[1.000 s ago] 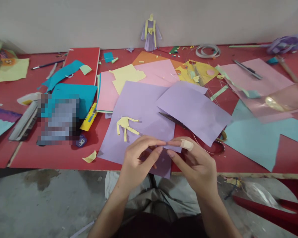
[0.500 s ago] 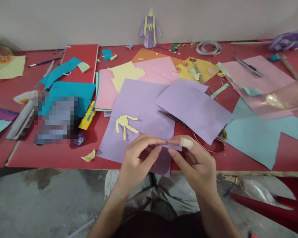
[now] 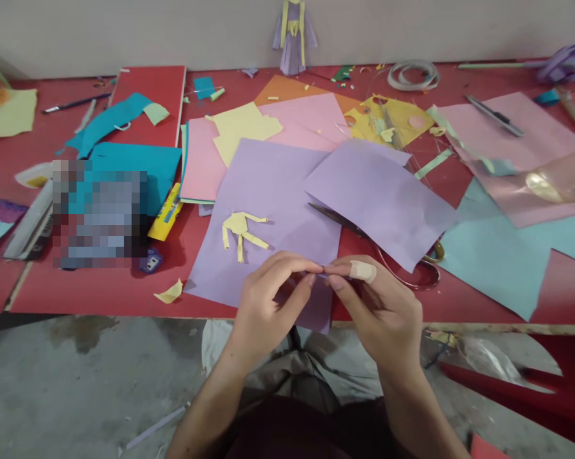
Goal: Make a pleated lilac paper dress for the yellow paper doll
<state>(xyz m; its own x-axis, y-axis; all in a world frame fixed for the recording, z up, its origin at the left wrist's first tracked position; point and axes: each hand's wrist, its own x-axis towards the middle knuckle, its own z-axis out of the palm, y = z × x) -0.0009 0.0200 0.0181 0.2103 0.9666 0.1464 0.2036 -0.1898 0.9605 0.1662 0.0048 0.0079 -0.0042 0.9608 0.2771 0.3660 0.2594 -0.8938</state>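
Both hands meet over the near edge of a large purple sheet (image 3: 278,185). My left hand (image 3: 273,293) and my right hand (image 3: 380,299), which has a bandage on one finger, pinch a small purple paper piece (image 3: 322,274) between fingertips and thumbs. Most of that piece is hidden by the fingers. A yellow paper figure (image 3: 238,224) with thin rolled limbs lies on the sheet, beyond my left hand. Scissors (image 3: 338,218) lie partly under a second purple sheet (image 3: 378,197), beyond my right hand.
A yellow glue box (image 3: 166,213), teal paper (image 3: 163,156) and a cutter (image 3: 32,220) are on the left. A dressed paper figure (image 3: 293,38) leans at the wall. Pink paper (image 3: 498,146) and a pen (image 3: 495,116) lie right, near another person's hand (image 3: 565,175).
The view has shifted, so the tabletop items sit slightly higher. My fingertips have drawn closer together, and less of the small purple piece shows between them.
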